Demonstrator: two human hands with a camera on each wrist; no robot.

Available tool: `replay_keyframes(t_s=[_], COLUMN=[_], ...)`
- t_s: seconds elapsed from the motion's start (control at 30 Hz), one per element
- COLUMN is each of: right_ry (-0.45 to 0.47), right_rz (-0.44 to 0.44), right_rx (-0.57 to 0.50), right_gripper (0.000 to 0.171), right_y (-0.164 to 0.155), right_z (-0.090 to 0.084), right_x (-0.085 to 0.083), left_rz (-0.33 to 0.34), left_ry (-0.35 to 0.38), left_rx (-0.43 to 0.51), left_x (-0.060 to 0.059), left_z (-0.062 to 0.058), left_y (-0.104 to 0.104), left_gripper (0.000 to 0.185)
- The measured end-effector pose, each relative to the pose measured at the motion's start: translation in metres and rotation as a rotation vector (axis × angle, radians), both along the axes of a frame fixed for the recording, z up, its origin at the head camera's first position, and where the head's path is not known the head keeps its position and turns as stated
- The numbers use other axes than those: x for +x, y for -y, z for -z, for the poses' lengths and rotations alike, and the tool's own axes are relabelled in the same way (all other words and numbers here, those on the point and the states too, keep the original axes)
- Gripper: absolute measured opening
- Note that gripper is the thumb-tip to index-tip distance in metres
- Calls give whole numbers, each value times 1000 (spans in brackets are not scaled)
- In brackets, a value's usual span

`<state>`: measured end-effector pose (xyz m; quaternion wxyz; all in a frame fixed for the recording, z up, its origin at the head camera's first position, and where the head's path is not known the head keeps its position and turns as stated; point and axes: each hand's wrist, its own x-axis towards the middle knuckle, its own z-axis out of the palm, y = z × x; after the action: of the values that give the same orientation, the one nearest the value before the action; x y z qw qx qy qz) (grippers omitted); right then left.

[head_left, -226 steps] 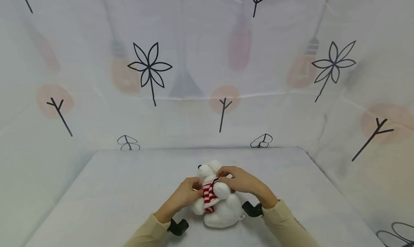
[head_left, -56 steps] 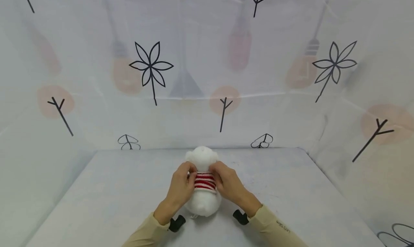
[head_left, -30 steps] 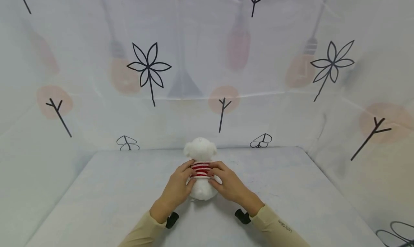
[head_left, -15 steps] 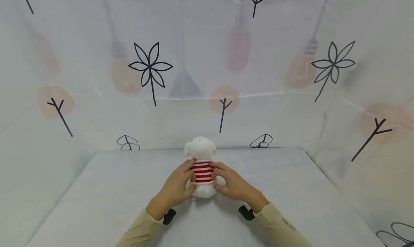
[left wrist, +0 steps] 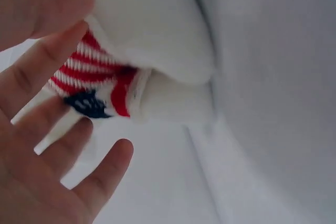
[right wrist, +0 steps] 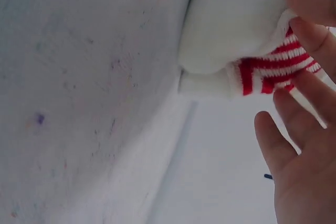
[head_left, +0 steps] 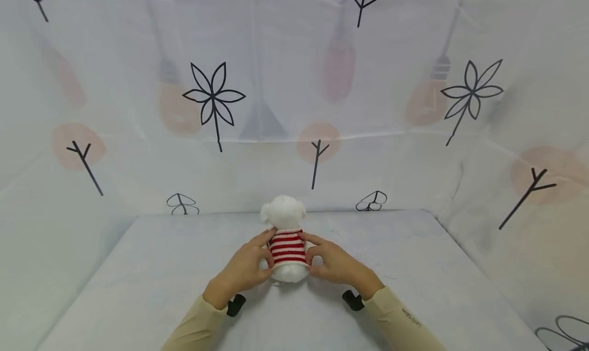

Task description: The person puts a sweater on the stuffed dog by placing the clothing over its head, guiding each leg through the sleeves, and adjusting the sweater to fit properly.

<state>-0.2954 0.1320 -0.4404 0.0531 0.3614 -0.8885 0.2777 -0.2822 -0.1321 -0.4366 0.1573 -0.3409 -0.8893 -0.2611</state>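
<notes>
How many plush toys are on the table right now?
1. A white plush bear in a red-and-white striped sweater sits upright mid-table, between the left hand and right hand. No others are visible.

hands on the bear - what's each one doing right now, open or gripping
Left hand: open, straight fingers touching the plush bear at its striped sweater.
Right hand: open, fingers spread beside the sweater's other side.

a pale table [head_left: 138,279] stands before a white backdrop cloth [head_left: 294,85] printed with black flowers, twigs and faded bulbs.
</notes>
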Motion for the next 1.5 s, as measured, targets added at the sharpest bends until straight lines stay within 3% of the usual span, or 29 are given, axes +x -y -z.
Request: replay_keyframes(t_s=[0.13, 0.27, 0.4, 0.57, 0.7, 0.77, 0.87, 0.97, 1.03, 1.13, 1.2, 1.3, 1.5], right_ry=[-6, 10, 58, 107, 118, 118, 66, -77, -206, -345, -370, -354, -278], right_rz=[115, 226, 243, 206, 219, 224, 244, 297, 355, 419, 439, 426, 313], right_rx=[-151, -236, -201, -221, -229, -239, -235, -176, -94, 36, 87, 100, 61], right_gripper=[4, 36, 58, 59, 54, 51, 43, 42, 51, 66, 72, 73, 66], right_y=[9, 25, 34, 27, 13, 6, 3, 10, 19, 31, 36, 36, 20], right_z=[1, 1, 4, 5, 3, 2, -1, -3, -4, -2, 0, 2, 2], right_x=[5, 13, 17, 13, 5, 1, -1, 2, 8, 17, 20, 19, 5], left_rz=[-96, -157, -127, -69, 18, 20, -65, -194, -236, -221, -181, -141, -155], left_ry=[15, 97, 237, 287, 316, 295, 157, -27, -94, -75, -29, 3, -17], left_rx=[163, 279, 344, 407, 368, 353, 395, 492, 539, 549, 533, 512, 504], left_x=[1, 1, 4, 11, 18, 21, 22, 17, 12, 5, 3, 2, 9], left_z=[4, 10, 12, 11, 8, 5, 0, -5, -7, -9, -8, -7, -10], left_y=[-7, -14, -19, -27, -36, -40, -41, -35, -29, -19, -15, -15, -20], left_gripper=[13, 27, 44, 43, 35, 29, 19, 22, 35, 52, 56, 53, 40])
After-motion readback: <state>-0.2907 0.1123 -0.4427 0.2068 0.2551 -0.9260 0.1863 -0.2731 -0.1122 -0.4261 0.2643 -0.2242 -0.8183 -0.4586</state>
